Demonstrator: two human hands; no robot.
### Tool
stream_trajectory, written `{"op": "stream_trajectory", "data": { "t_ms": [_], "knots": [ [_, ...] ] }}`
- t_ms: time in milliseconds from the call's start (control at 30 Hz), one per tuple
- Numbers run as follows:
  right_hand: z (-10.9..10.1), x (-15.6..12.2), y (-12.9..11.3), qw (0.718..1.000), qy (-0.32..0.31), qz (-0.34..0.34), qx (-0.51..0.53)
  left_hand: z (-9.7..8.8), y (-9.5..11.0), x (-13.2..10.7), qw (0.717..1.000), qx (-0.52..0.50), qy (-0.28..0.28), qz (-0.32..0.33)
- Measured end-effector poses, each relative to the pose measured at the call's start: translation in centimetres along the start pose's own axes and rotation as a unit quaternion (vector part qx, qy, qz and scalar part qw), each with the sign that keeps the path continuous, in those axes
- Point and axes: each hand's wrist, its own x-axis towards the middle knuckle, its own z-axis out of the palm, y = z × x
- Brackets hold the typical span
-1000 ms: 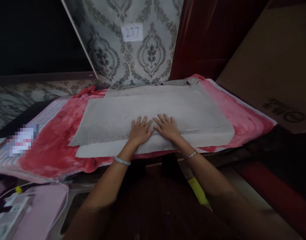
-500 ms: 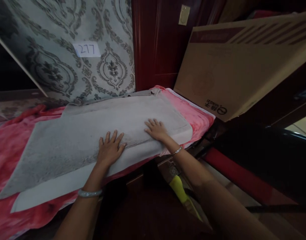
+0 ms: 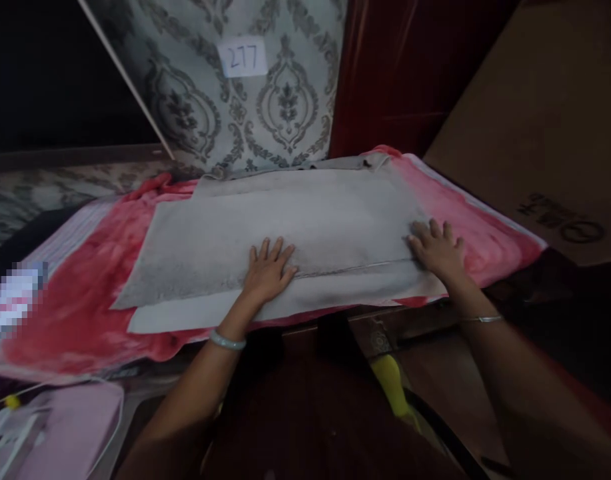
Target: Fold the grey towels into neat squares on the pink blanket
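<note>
Grey cloth (image 3: 305, 220): flat on red blanket (image 3: 75, 313).
Left hand (image 3: 268, 270): fingers spread, pressing the cloth.
Right hand (image 3: 438, 250): fingers spread, at the cloth's right end.
Far label (image 3: 244, 57): "277".

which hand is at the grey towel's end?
The right hand, flat at the right end of the grey towel, next to the pink-red blanket. The left hand lies flat near its middle.

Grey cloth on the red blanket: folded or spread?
Folded, flat: the grey cloth shows an upper layer ending short of the lower one.
</note>
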Motion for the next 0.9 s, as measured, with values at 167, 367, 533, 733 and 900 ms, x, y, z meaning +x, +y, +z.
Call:
{"op": "stream_trajectory", "data": {
  "t_ms": [167, 367, 533, 733, 900],
  "knots": [
    [0.0, -1.3, -12.7, 0.969, -0.01, -0.241, 0.057, -1.6, 0.8, 0.9, 0.999, -0.047, -0.024, 0.0],
    [1.7, -4.4, -22.5, 0.932, -0.054, -0.352, 0.07, 0.1, 2.1, 0.2, 0.999, -0.018, 0.002, -0.028],
    [3.2, -5.0, -22.0, 0.931, -0.032, -0.358, 0.057, 1.2, 2.0, -0.9, 0.999, -0.027, 0.02, -0.029],
    [3.5, -4.9, -21.7, 0.932, -0.014, -0.358, 0.055, -0.5, -1.4, -2.0, 0.996, -0.037, -0.015, -0.074],
    [3.1, -5.2, -21.7, 0.929, -0.017, -0.363, 0.062, -1.3, -8.9, -5.6, 0.983, 0.005, -0.022, -0.185]
  ]
}}
